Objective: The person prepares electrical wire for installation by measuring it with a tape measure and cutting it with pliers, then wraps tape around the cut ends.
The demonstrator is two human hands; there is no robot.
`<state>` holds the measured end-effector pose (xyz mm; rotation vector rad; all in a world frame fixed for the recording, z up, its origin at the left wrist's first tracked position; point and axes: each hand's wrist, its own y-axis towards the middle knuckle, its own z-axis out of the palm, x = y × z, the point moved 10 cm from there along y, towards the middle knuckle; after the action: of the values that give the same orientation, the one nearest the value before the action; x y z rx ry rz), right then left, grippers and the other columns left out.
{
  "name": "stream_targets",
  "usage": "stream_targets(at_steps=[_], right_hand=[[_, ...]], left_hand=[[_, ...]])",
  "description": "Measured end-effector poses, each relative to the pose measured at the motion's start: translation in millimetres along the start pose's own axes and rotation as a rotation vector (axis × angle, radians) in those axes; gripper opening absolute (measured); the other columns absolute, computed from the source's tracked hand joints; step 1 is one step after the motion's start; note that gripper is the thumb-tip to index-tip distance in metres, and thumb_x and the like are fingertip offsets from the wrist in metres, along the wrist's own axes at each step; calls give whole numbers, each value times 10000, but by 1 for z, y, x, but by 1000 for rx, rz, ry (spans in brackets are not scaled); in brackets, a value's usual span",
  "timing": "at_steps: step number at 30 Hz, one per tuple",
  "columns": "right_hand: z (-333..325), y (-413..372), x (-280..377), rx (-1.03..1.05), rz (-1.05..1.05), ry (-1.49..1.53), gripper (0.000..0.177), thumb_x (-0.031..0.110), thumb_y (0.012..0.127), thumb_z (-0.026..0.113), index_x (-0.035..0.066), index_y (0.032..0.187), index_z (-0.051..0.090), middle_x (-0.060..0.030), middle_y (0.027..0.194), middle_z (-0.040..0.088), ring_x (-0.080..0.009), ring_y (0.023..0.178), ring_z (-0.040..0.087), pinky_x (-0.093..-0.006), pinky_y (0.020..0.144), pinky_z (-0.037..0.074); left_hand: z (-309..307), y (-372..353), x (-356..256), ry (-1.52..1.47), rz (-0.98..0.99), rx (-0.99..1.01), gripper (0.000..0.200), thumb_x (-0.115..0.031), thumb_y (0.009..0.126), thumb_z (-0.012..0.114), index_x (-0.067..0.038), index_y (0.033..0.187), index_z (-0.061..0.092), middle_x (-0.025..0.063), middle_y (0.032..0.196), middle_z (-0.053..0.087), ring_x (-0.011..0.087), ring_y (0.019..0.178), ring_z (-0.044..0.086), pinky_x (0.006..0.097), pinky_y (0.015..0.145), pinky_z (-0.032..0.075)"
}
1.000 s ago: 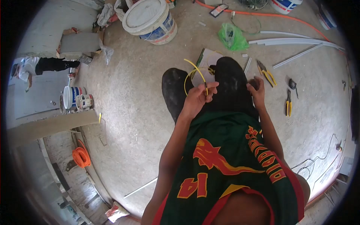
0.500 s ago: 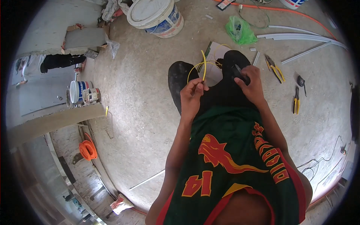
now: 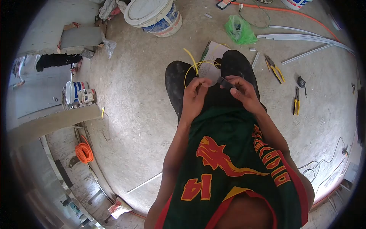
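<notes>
My left hand [image 3: 195, 97] is closed over my lap, pinching a thin yellow cable [image 3: 193, 61]. One end of the cable sticks up past the fingers, and a loop of it curves between my knees. My right hand [image 3: 246, 93] grips a small black tool [image 3: 226, 83], whose exact kind I cannot make out. The tool's end points at my left fingertips, a short gap from them. Beyond both hands, a white sheet [image 3: 208, 70] lies on the floor between my knees, partly under the cable.
Two yellow-handled pliers [image 3: 277, 70] [image 3: 296, 102] and a tape measure [image 3: 301, 81] lie at right. A green plastic bag [image 3: 240, 31] and white trunking strips [image 3: 293, 37] lie ahead. A lidded bucket [image 3: 154, 17] stands ahead left; an orange coil [image 3: 84, 152] lies at left.
My right hand has lifted off my right knee and moved left with the black tool, nearer my left hand. The yellow cable's free end has tipped left.
</notes>
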<state>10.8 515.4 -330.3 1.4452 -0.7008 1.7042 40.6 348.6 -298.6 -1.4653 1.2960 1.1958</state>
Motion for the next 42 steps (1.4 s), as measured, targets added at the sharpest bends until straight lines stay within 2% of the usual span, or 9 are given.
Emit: stream_targets(at_steps=[3,7,15,18,24,33,36,39,42], right_hand=[[-1,-7,5,-67,9,-204,297,228,848,684,12,1023,577,-152,1187,543,-234,1100,540,-348,948,403],[4,-6,25,-54,-60,-434,316,223,815,715,19,1011,576,-169,1161,533,-273,1078,556,-360,926,423],[12,-6,24,-85,-23,-76,289,104,839,682,26,1084,549,-116,1110,550,-202,982,588,-329,924,437],[0,-5,13,-51,8,-73,285,105,891,620,33,1156,544,-85,1075,570,-177,961,581,-322,937,425],[1,21,-2,-100,91,-70,279,181,923,601,1,1134,623,-43,1009,600,-130,976,531,-280,894,401],[-28,27,-1,-440,-19,-12,186,137,910,623,-23,979,687,-29,937,628,-110,870,545,-272,811,443],[-26,35,12,-352,-132,-264,271,168,947,570,-23,1135,605,-41,936,597,-118,837,513,-287,802,436],[-11,33,4,-226,-9,-41,341,125,970,500,11,1279,408,-72,916,565,-132,845,514,-293,845,429],[24,21,-10,49,59,12,282,117,994,428,36,1221,283,-72,940,516,-128,868,492,-299,838,432]], left_hand=[[9,-1,-20,288,-77,53,146,-87,873,630,-2,987,659,53,939,636,114,776,561,231,682,435],[15,-2,-35,324,277,-101,137,-84,787,692,-26,906,660,107,845,627,249,716,561,348,636,443],[13,-2,-23,574,352,-153,121,-50,837,589,0,901,499,132,834,587,284,760,565,356,693,450],[12,6,19,6,-72,97,60,-78,936,468,-41,978,446,78,812,545,189,777,541,331,714,435],[48,-10,9,-100,-110,497,117,-72,971,400,-56,1083,372,62,818,541,131,769,539,265,738,423],[-2,-4,10,42,-62,-47,149,-124,932,589,19,922,625,43,771,605,106,684,562,250,626,445],[-4,-3,17,-21,-50,-49,152,-134,927,599,15,935,629,35,771,626,104,690,578,237,633,449],[-7,-4,28,-143,-165,-24,181,-103,904,625,18,1037,609,41,789,639,97,699,586,225,628,454],[-6,-3,29,-264,-166,-83,313,-62,878,647,26,1164,554,52,787,637,90,685,580,221,623,457]])
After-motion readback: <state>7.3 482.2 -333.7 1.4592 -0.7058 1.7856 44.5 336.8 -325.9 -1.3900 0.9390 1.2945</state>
